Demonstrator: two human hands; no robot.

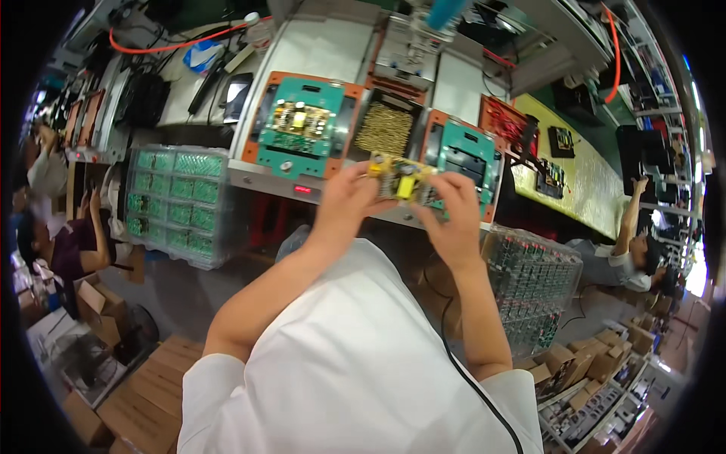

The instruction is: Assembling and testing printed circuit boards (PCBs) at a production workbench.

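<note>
A circuit board (404,184) with a yellow transformer and other parts is held up in front of me between both hands. My left hand (349,198) grips its left end, fingers closed on the edge. On the right end, my right hand (454,208) holds it between thumb and fingers. Behind the board lies a dark tray (383,125) full of small brass-coloured pieces. To its left, a teal fixture (265,151) in an orange frame carries another populated board (299,121). The teal fixture on the right (463,155) shows dark slots and no board.
Clear trays of green boards (178,204) stand at left; a stack of boards (529,287) stands at right. A machine (408,57) rises behind the brass pieces. Red-handled tools (508,125) lie near a yellow mat (582,181). Cardboard boxes (147,386) sit behind me. Other people work on both sides.
</note>
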